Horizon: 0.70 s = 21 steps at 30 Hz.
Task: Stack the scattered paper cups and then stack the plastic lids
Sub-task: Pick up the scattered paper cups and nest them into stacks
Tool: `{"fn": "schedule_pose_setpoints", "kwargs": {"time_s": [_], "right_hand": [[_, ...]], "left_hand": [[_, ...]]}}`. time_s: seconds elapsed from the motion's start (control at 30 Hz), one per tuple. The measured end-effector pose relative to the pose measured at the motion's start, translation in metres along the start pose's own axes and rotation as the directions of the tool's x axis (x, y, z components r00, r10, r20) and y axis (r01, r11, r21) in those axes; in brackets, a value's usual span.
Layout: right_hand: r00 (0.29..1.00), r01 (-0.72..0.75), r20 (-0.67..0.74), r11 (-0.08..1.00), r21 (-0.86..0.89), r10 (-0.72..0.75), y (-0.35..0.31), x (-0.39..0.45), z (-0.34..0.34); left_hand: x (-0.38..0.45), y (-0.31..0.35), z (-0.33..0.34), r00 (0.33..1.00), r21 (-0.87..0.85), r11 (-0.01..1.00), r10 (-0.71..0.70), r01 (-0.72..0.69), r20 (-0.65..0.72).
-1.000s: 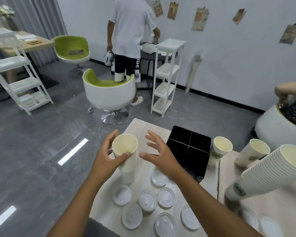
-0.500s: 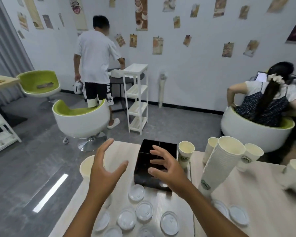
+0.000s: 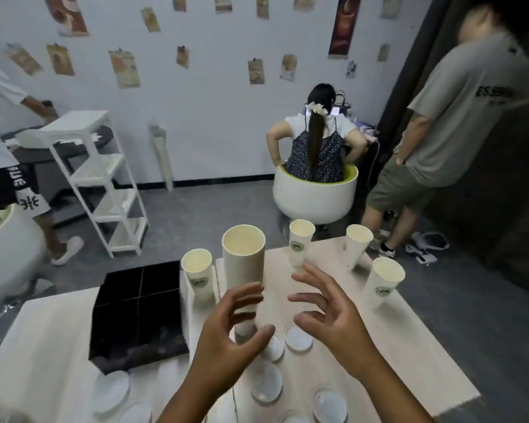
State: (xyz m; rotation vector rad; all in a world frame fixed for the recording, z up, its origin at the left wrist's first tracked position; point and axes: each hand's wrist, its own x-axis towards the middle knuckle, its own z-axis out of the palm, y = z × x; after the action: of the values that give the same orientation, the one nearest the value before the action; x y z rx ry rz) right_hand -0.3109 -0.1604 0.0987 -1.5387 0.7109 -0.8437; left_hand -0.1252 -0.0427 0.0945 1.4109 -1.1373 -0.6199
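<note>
A tall stack of paper cups (image 3: 244, 270) stands upright in the middle of the light wooden table (image 3: 409, 346). My left hand (image 3: 226, 337) hovers just in front of its lower part with fingers spread, holding nothing. My right hand (image 3: 327, 319) is to the right of the stack, fingers spread and empty. Single cups stand around: one (image 3: 198, 274) left of the stack, one (image 3: 300, 244) behind it, one (image 3: 356, 248) at the far right, one (image 3: 382, 282) near the right edge. Several clear plastic lids lie flat, such as a lid (image 3: 298, 338) and another lid (image 3: 266, 383).
A black divided box (image 3: 138, 309) sits on the table left of the cups. Beyond the table are a white shelf rack (image 3: 104, 184), a seated person (image 3: 315, 148) in a white tub chair, a standing person (image 3: 440, 123) at right and another person (image 3: 0, 154) at left.
The view has swung right. My left hand let go of the small cup stack held a second ago. Both hands now hover open beside the tall stack, which stands upright.
</note>
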Motion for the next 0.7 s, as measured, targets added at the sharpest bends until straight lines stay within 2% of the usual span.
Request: {"fn": "schedule_pose_setpoints", "kwargs": {"time_s": [0.13, 0.43, 0.7], "right_hand": [[0.992, -0.024, -0.126, 1.000, -0.014, 0.022, 0.021, 0.003, -0.079], [0.960, -0.093, -0.276, 0.984, -0.154, 0.047, 0.070, 0.042, -0.240], [0.968, -0.214, -0.184, 0.946, -0.245, 0.172, 0.127, 0.087, -0.320]], "left_hand": [[0.031, -0.002, 0.073, 0.996, -0.015, 1.000, -0.023, 0.024, 0.086], [0.116, -0.025, 0.214, 0.970, 0.062, 0.994, -0.106, 0.095, 0.219], [0.177, -0.066, 0.294, 0.939, 0.148, 0.975, -0.204, 0.168, 0.276]]}}
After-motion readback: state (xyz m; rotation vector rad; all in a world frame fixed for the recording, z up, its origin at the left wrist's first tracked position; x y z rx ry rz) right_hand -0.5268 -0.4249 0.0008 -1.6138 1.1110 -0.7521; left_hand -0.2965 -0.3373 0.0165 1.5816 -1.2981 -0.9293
